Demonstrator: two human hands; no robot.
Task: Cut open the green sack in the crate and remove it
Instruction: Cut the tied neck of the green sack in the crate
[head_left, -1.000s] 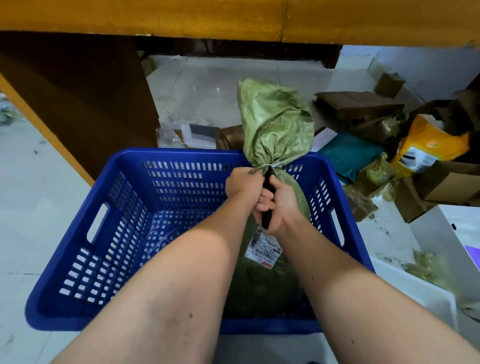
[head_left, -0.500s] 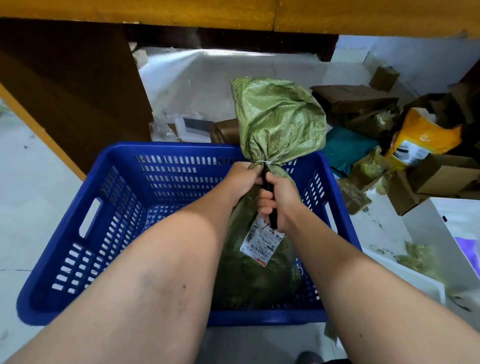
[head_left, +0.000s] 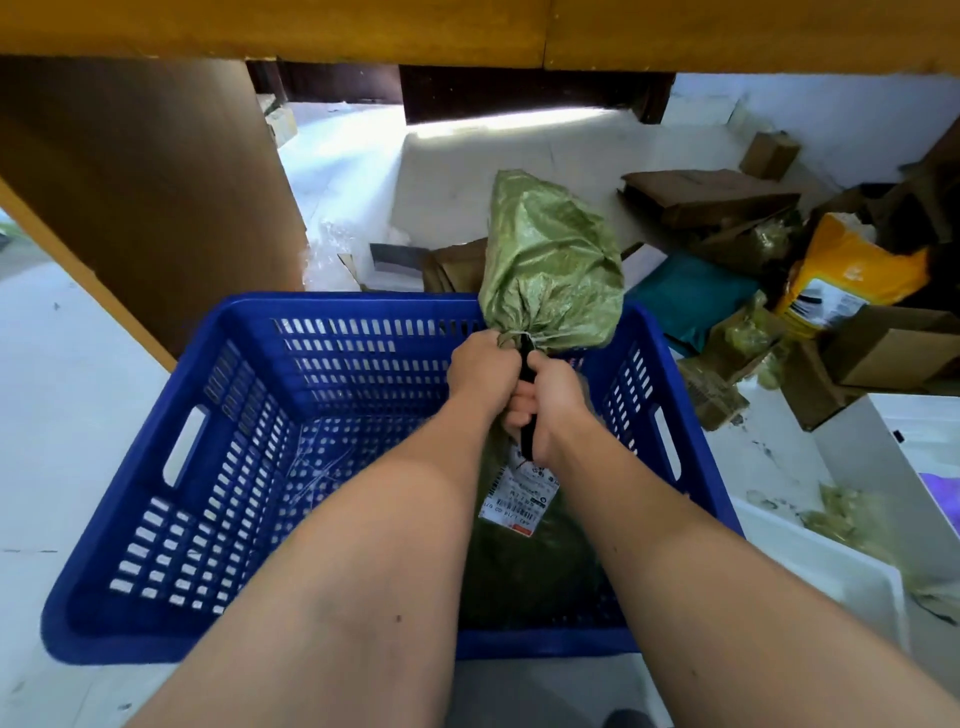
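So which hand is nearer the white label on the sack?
Right. The right hand grips a dark tool just above the label, nearly touching it; the left hand clutches the sack neck higher up.

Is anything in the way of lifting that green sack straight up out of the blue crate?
Nothing visible. The green sack already sticks up above the blue crate rim, with open space above its top. Both hands grip its tied neck.

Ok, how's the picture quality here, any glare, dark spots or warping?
Head view: bright glare on the floor beyond the blue crate; the green sack is sharp up top, its lower body lost in shadow; wide-angle bending at the edges stretches both forearms.
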